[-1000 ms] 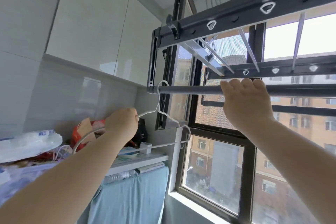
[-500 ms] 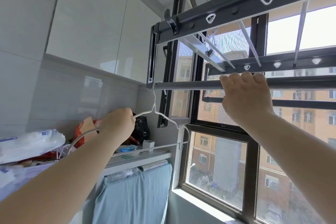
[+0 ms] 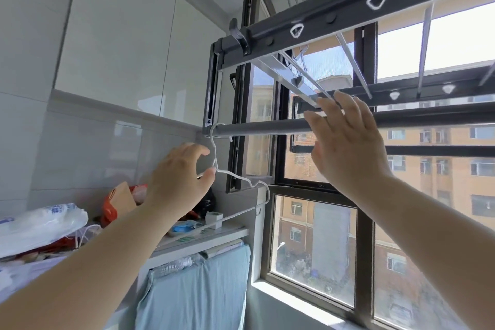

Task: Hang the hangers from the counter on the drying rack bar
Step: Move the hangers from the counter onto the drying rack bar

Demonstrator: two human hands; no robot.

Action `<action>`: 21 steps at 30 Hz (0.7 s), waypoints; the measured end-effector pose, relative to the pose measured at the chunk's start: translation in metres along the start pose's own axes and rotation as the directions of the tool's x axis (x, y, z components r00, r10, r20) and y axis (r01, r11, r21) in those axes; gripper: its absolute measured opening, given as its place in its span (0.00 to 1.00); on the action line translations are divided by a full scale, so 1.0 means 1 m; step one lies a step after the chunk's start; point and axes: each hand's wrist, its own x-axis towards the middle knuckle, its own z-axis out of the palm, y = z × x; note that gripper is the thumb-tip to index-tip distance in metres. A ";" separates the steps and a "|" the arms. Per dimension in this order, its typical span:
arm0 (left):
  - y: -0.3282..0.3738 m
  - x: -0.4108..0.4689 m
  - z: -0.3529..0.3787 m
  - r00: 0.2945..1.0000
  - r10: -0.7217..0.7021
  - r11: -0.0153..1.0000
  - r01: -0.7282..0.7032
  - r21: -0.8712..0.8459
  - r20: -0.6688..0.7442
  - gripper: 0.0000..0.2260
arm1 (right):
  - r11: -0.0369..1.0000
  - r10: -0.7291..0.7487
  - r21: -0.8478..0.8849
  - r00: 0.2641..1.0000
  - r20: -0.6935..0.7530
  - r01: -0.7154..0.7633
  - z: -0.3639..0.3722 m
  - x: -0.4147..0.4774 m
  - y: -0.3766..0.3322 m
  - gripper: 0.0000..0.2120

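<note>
A white wire hanger (image 3: 242, 181) hangs by its hook over the left end of the grey drying rack bar (image 3: 267, 127). My left hand (image 3: 178, 181) is just left of the hanger's neck with fingers spread and loosely curved; its thumb tip is at the wire below the hook, and I cannot tell if it touches. My right hand (image 3: 348, 144) is raised in front of the bar with fingers straight and spread, holding nothing. More white hanger wire (image 3: 87, 233) shows among the clutter on the counter at left.
The dark rack frame (image 3: 334, 17) with its slats runs overhead. An open window sash (image 3: 242, 120) stands behind the hanger. The counter (image 3: 203, 240) at left holds plastic bags, an orange packet and a small white box. A light blue cloth (image 3: 198, 292) hangs below it.
My left hand has let go of the hanger's shoulder and opened beside its neck. My right hand has come off the bar and opened. The view has tilted slightly.
</note>
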 end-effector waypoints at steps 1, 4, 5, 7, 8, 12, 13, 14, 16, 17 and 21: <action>0.005 -0.002 0.001 0.999 0.034 0.999 -0.035 -0.029 -0.016 0.16 | 0.999 -0.025 0.018 0.999 -0.032 0.026 -0.001 -0.004 0.001 0.19; 0.023 -0.011 0.005 0.995 0.100 0.988 -0.103 -0.112 -0.029 0.17 | 0.992 -0.116 0.042 0.992 -0.038 0.118 -0.009 -0.015 0.006 0.14; 0.030 -0.015 0.006 0.993 0.112 0.982 -0.115 -0.148 -0.031 0.17 | 0.987 -0.151 0.042 0.988 -0.042 0.153 -0.011 -0.019 0.008 0.13; 0.046 -0.025 0.007 0.991 0.130 0.969 -0.131 -0.211 -0.015 0.18 | 0.977 -0.199 0.066 0.980 -0.026 0.201 -0.020 -0.028 0.012 0.13; 0.054 -0.030 0.007 0.991 0.135 0.962 -0.130 -0.238 0.005 0.19 | 0.973 -0.215 0.087 0.976 -0.020 0.216 -0.026 -0.031 0.015 0.13; 0.092 -0.049 0.005 0.979 0.170 0.943 -0.127 -0.308 0.116 0.21 | 0.970 -0.201 0.165 0.971 0.125 0.180 -0.063 -0.054 0.037 0.09; 0.106 -0.053 0.005 0.972 0.185 0.936 -0.129 -0.328 0.146 0.20 | 0.972 -0.183 0.183 0.960 0.210 0.145 -0.078 -0.062 0.044 0.07; 0.122 -0.058 0.005 0.963 0.201 0.927 -0.129 -0.351 0.177 0.18 | 0.976 -0.147 0.201 0.934 0.326 0.084 -0.094 -0.070 0.053 0.08; 0.159 -0.070 0.009 0.941 0.238 0.910 -0.128 -0.395 0.242 0.13 | 0.962 -0.007 0.228 0.818 0.575 -0.152 -0.135 -0.087 0.075 0.10; 0.182 -0.078 0.012 0.926 0.257 0.898 -0.124 -0.421 0.276 0.11 | 0.930 0.082 0.218 0.747 0.660 -0.296 -0.154 -0.098 0.089 0.11; 0.294 -0.124 0.025 0.846 0.330 0.810 -0.028 -0.585 0.418 0.04 | 0.826 0.280 0.051 0.488 0.827 -0.562 -0.242 -0.153 0.158 0.10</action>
